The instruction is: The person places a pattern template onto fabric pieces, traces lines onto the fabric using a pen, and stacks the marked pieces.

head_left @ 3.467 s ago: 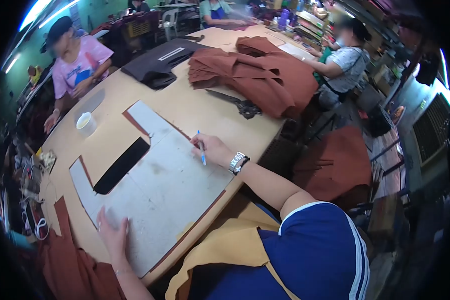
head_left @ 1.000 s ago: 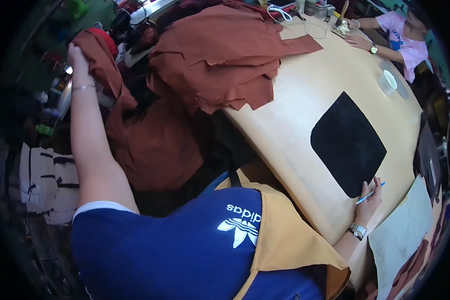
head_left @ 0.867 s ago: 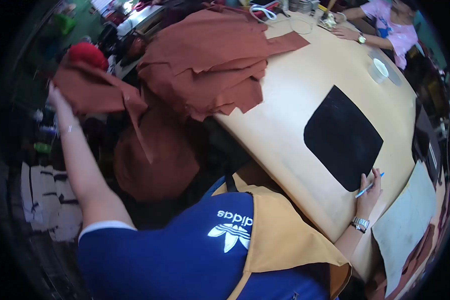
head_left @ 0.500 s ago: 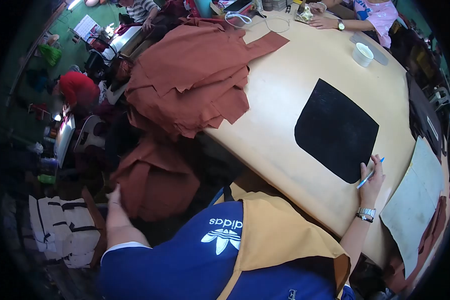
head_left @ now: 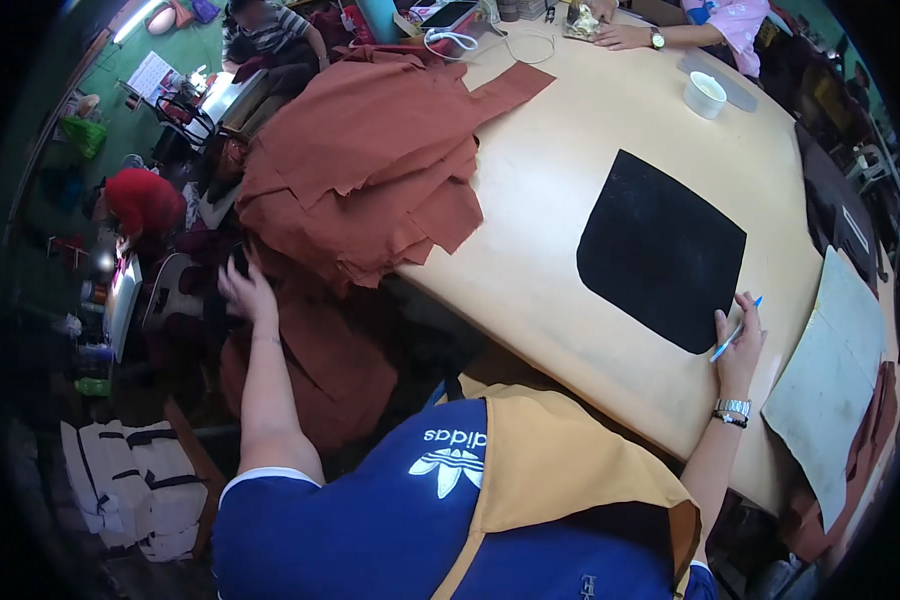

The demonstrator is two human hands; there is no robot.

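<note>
My left hand [head_left: 250, 291] is raised at the left beside the hanging reddish-brown sheets [head_left: 315, 365], its fingers spread and nothing visible in them. Above it, a big heap of reddish-brown sheets [head_left: 370, 150], perhaps leather, lies over the table edge. My right hand [head_left: 740, 340] holds a blue pen [head_left: 738, 329] between its fingers. That hand rests at the lower right corner of a black panel [head_left: 662, 250] with one rounded corner, lying flat on the table [head_left: 540, 230].
A pale grey-green sheet [head_left: 830, 370] overhangs the right edge. Farther back stand a white tub [head_left: 705, 95] and a white cable [head_left: 452, 40]. A co-worker's hand [head_left: 622, 37] is at the far side. Bundled white pieces [head_left: 140, 480] sit low at left.
My left hand has come up off the hanging reddish-brown sheets, and its fingers have spread. The right hand keeps the pen by the black panel. The view has shifted slightly.
</note>
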